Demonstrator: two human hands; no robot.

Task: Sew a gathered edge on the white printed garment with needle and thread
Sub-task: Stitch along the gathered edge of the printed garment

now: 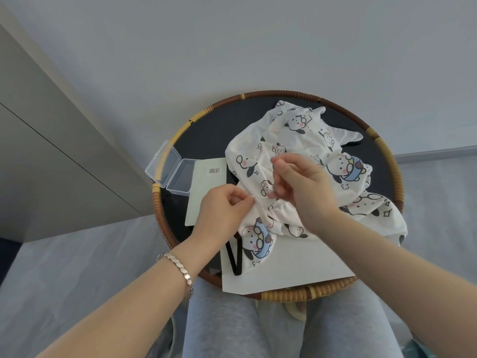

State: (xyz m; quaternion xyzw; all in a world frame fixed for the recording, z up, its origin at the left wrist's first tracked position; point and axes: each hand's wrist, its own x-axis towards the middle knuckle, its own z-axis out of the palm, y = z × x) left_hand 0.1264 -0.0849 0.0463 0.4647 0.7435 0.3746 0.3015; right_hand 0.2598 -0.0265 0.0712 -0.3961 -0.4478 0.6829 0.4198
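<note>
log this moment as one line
left hand: pinches garment edge | right hand: curled over it, what it holds unclear | clear box: open

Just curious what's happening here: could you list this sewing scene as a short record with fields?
Surface: round rattan-rimmed tray
Garment: white printed garment, crumpled on the tray
Left hand: pinches the garment's bunched edge
Right hand: curled over the garment; needle too small to tell
Nearby: open clear plastic box; barcoded white card
</note>
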